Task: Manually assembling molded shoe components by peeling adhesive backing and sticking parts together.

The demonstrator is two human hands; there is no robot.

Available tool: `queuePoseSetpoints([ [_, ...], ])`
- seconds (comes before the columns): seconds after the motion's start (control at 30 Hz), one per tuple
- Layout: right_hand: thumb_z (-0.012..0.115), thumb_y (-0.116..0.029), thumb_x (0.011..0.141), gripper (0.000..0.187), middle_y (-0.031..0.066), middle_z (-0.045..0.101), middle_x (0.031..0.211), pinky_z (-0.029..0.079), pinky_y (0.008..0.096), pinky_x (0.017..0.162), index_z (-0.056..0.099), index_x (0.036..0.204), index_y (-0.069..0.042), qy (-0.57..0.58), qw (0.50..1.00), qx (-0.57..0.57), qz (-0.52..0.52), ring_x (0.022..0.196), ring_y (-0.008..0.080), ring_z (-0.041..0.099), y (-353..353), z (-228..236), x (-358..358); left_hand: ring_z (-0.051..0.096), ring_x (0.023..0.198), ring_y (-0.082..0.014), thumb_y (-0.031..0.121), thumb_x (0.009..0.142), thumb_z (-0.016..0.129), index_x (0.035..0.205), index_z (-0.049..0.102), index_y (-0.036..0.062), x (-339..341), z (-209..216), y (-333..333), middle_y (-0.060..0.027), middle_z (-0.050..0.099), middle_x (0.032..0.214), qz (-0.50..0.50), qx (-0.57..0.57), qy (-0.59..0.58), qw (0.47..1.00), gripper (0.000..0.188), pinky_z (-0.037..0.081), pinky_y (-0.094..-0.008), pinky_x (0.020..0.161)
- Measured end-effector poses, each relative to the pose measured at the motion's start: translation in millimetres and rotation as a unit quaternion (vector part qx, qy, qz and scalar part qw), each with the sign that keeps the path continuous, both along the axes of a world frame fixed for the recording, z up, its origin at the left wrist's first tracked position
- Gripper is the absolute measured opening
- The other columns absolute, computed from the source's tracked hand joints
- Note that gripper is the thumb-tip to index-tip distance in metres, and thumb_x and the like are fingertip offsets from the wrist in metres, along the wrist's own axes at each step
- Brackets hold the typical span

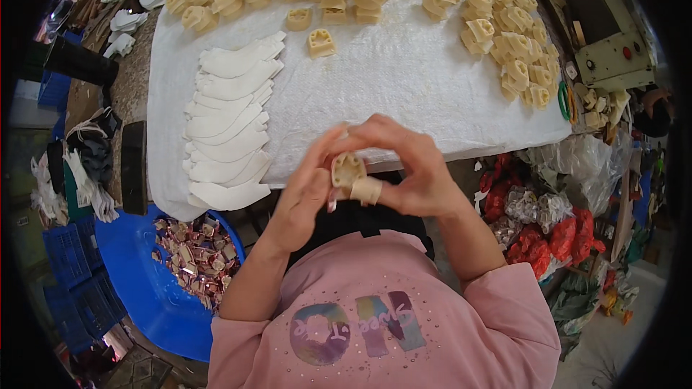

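Pink shirt cloth (346, 317) lies closest, below both hands. Between them, over the near edge of the cloth-covered counter (346, 94), is a cream molded piece (348, 171), arch-shaped and hollow, with small round holes around its rim. The left hand's grip (304, 187) pinches it; whether the right hand's grip (414, 176), curled beside it, presses too, I cannot tell. At left, a blue tub (137, 281) contains many brown and maroon scraps (198, 259).
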State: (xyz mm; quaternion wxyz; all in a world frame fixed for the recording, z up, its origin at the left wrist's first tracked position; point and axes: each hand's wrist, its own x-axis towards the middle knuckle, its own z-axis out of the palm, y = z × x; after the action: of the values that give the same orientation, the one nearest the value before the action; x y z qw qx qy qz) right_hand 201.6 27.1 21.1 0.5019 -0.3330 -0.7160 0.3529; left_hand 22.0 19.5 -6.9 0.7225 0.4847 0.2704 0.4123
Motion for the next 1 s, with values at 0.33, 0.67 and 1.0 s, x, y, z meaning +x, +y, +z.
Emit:
queuePoseSetpoints([
  [0.33, 0.064, -0.02, 0.082, 0.033, 0.0108, 0.052, 0.107, 0.048, 0.0316, 0.062, 0.056, 0.11, -0.006, -0.084, 0.991, 0.062, -0.083, 0.07, 0.0199, 0.056, -5, -24, -13, 0.055, 0.079, -0.0143, 0.035, 0.095, 0.037, 0.135, 0.023, 0.0015, 9, 4, -11, -0.0111, 0.053, 0.1, 0.057, -0.019, 0.03, 0.998, 0.054, 0.046, -0.0259, 0.071],
  [0.67, 0.054, -0.018, 0.09, 0.014, 0.0044, 0.057, 0.077, 0.045, 0.0189, 0.037, 0.055, 0.093, -0.005, 0.236, 0.887, -0.37, 0.145, 0.053, 0.0065, 0.055, -1, -14, -20, 0.051, 0.09, -0.0125, 0.057, 0.094, 0.028, 0.13, 0.031, -0.0058, 28, 18, -17, -0.0133, 0.049, 0.11, 0.14, 0.118, 0.108, 0.977, 0.073, 0.043, -0.0233, 0.075],
  [1.0, 0.041, -0.025, 0.097, 0.03, 0.0077, 0.047, 0.115, 0.035, 0.0338, 0.094, 0.051, 0.118, -0.006, 0.155, 0.973, -0.162, 0.056, 0.096, 0.0187, 0.048, -19, -34, -42, 0.049, 0.095, -0.0124, 0.035, 0.096, 0.034, 0.131, 0.031, -0.0003, 26, 5, -6, -0.0108, 0.047, 0.109, 0.232, 0.111, 0.108, 0.96, 0.05, 0.041, -0.0251, 0.082],
])
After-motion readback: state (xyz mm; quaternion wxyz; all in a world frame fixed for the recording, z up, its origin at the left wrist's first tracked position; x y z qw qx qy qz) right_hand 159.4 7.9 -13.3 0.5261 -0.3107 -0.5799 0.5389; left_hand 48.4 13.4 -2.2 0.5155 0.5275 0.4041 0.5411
